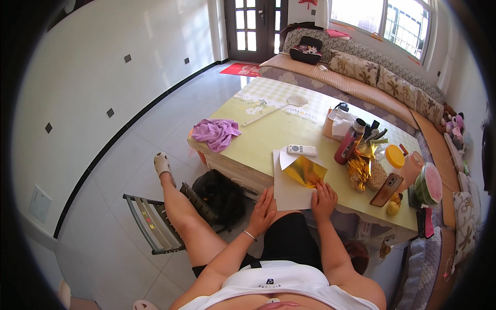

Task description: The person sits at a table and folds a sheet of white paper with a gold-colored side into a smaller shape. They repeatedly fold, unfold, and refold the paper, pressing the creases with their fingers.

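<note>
A white sheet of paper (289, 195) lies on the near edge of the table. On top of it is a shiny gold foil sheet (307, 171), with a white paper corner showing at its left. My right hand (324, 200) lies flat over the lower right of the white sheet, its fingertips at the near edge of the foil. Beside the sheet's lower left edge rests my left hand (263, 211), fingers stretched out above my thigh and apart from the foil. A white remote control (301, 150) sits just beyond the foil.
Right of the paper stand a dark red bottle (347, 144), gold tinsel (359, 170), a yellow-lidded jar (394, 156) and a phone (386, 189). A purple cloth (216, 134) and white fly swatter (279, 108) lie farther left. A folding stool (155, 222) stands by my leg.
</note>
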Tool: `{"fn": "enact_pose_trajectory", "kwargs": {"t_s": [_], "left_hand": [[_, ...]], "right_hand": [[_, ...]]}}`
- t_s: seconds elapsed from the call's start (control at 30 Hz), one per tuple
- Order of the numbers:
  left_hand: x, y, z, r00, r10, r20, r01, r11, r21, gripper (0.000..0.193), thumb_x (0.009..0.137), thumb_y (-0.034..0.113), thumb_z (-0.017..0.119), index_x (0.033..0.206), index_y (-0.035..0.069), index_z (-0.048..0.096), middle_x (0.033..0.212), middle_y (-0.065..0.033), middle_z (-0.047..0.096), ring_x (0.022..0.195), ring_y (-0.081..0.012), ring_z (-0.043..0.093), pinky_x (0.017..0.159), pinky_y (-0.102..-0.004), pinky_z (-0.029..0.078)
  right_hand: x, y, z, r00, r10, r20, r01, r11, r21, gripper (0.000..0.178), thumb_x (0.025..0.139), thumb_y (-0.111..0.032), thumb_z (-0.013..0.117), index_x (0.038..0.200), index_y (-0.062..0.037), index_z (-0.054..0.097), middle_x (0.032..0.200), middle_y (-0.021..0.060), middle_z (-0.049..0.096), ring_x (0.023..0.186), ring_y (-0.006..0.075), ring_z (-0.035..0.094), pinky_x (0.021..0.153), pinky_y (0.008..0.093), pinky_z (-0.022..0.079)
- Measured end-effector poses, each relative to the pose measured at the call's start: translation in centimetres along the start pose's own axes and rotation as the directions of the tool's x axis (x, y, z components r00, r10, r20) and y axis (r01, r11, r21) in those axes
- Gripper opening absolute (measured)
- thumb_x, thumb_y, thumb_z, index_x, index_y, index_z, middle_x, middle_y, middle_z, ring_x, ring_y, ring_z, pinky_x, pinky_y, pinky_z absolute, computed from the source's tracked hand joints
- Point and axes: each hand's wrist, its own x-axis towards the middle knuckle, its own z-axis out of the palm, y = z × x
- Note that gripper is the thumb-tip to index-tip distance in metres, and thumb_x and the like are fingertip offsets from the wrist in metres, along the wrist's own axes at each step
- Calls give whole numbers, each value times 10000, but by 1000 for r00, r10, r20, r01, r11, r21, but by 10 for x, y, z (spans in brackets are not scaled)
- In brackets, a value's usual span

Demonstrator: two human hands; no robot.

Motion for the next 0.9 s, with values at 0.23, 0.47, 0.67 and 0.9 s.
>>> {"fn": "enact_pose_trajectory", "kwargs": {"t_s": [0.23,0.47,0.67,0.9], "left_hand": [[2,1,2,1000,10,-6,-10,1000,-6,696,1040,431,532,1606,63,362,1669,-228,295,1517,-398,343,1220,-430,306],[1,-4,3,999,34,-28,-35,999,-7,700,1039,457,544,1599,71,379,1657,-218,322,1507,-399,354,1225,-435,299],[0,-1,2,1000,2,-21,-3,999,-34,696,1037,455,550,1598,78,384,1665,-211,312,1510,-397,351,1226,-434,298],[-2,-5,4,1000,1,-26,-2,1000,-27,674,1038,428,550,1591,74,397,1671,-210,303,1515,-392,348,1229,-436,294]], "right_hand": [[3,0,-5,1000,-3,4,3,1000,17,385,960,-279,615,1278,-78,694,1363,81,676,1304,297,576,1116,450,374],[4,1,-2,1000,-16,-13,16,1000,14,367,965,-274,615,1264,-77,697,1347,95,683,1294,304,583,1109,455,379],[0,3,1,1000,-10,-1,10,1000,18,372,966,-278,619,1273,-82,693,1366,84,675,1307,295,575,1117,447,370],[1,0,1,1000,6,9,-6,1000,9,386,970,-279,612,1300,-93,686,1389,74,664,1321,283,569,1119,437,367]]}}
